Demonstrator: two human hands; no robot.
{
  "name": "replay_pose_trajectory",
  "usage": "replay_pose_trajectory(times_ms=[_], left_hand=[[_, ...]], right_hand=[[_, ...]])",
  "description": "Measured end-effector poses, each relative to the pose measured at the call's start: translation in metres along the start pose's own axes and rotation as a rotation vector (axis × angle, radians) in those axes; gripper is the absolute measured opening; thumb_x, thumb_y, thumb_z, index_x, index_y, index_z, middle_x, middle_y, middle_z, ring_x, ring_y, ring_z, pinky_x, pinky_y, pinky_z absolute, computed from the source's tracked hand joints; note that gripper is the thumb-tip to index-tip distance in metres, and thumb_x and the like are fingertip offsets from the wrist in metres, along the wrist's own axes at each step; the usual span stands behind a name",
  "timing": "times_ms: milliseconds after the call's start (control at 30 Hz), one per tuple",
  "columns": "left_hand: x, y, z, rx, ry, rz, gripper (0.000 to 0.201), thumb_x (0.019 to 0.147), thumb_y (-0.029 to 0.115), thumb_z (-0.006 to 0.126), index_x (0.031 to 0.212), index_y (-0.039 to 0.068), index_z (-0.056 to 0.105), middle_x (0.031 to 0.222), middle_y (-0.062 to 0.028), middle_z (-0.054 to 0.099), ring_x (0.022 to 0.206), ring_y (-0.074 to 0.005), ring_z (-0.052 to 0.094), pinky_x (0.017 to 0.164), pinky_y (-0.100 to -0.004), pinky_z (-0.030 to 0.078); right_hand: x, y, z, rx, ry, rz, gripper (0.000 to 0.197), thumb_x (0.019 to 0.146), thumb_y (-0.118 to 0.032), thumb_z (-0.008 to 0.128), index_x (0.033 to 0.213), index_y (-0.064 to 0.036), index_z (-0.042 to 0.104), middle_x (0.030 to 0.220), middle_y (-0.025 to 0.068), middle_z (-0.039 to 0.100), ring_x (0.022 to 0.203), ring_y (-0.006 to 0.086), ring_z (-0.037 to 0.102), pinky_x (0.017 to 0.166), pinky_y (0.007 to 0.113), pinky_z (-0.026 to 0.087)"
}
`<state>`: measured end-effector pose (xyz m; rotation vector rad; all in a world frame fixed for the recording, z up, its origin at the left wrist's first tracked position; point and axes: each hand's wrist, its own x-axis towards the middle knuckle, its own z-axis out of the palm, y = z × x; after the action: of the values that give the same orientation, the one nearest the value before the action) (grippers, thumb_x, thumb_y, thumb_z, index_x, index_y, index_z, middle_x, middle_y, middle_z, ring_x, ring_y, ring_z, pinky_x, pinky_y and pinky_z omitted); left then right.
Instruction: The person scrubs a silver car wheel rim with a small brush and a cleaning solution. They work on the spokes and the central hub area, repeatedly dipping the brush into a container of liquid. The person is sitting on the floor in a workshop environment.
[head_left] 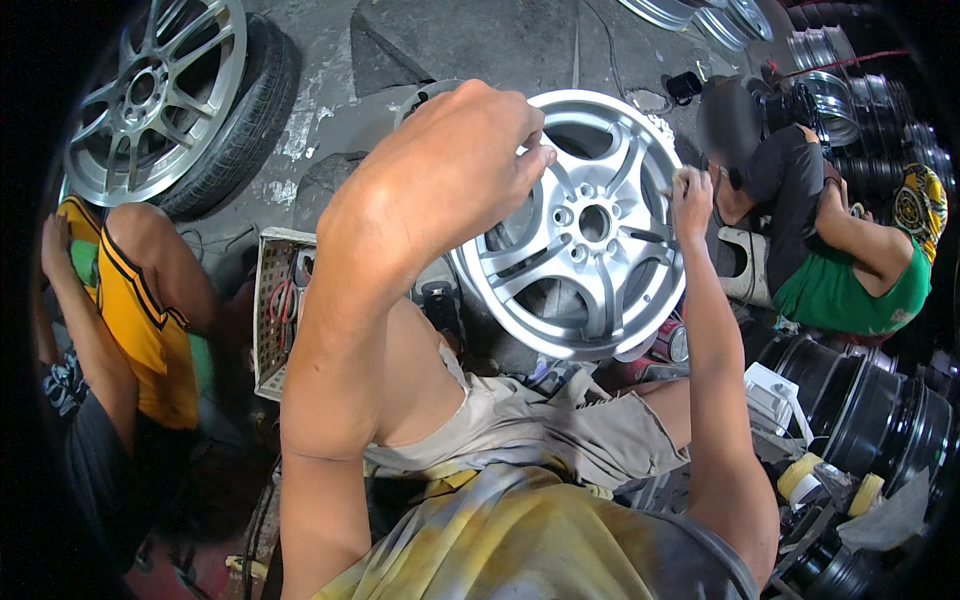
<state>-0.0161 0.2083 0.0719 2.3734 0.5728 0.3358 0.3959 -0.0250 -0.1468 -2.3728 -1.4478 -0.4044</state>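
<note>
A silver alloy wheel rim (pixel 632 185), with forked spokes and bolt holes round its hub, sits tilted in front of my knees. My left hand (pixel 465 155) is bent at the wrist above the rim's upper left side. Its thumb and fingers are closed together; whatever they pinch is hidden. At the rim's right edge is my right hand (pixel 692 203), its fingers curled over the lip and slightly blurred. What supports the rim from below is mostly hidden.
Left of my leg stands a plastic basket (pixel 275 330) holding red-handled scissors (pixel 285 300). A person in yellow shorts (pixel 145 310) sits left, near another silver wheel (pixel 150 90) and a tire (pixel 245 120). Right are a person in green (pixel 860 285), dark rims (pixel 850 395) and a can (pixel 672 342).
</note>
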Motion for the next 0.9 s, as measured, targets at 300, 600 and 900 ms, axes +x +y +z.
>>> replay_pose_trajectory(times_ms=[300, 600, 900], left_hand=[[0.005, 0.006, 0.027, -0.033, 0.042, 0.095, 0.024, 0.093, 0.017, 0.067, 0.102, -0.004, 0.073, 0.090, -0.0231, 0.071, 0.083, -0.0383, 0.070, 0.079, -0.0428, 0.055], [0.017, 0.018, 0.045, -0.051, 0.022, 0.178, 0.023, 0.091, 0.015, 0.066, 0.100, -0.004, 0.074, 0.088, -0.0251, 0.071, 0.082, -0.0400, 0.069, 0.079, -0.0436, 0.055], [0.026, 0.039, 0.046, 0.102, -0.069, 0.125, 0.029, 0.093, 0.020, 0.065, 0.101, -0.006, 0.073, 0.088, -0.0239, 0.072, 0.081, -0.0377, 0.071, 0.079, -0.0403, 0.057]], right_hand=[[0.033, -0.060, 0.046, 0.180, -0.109, 0.244, 0.022, 0.098, -0.018, 0.056, 0.114, -0.0036, 0.057, 0.098, 0.0236, 0.064, 0.101, 0.0396, 0.062, 0.088, 0.048, 0.047], [0.049, -0.079, 0.031, 0.360, -0.178, -0.106, 0.018, 0.098, -0.010, 0.054, 0.113, -0.0019, 0.058, 0.114, 0.0195, 0.066, 0.111, 0.0400, 0.061, 0.094, 0.047, 0.048], [0.052, -0.018, -0.010, -0.258, -0.494, -0.600, 0.048, 0.086, -0.002, 0.061, 0.132, -0.0070, 0.048, 0.114, 0.0178, 0.067, 0.114, 0.0335, 0.063, 0.104, 0.045, 0.046]])
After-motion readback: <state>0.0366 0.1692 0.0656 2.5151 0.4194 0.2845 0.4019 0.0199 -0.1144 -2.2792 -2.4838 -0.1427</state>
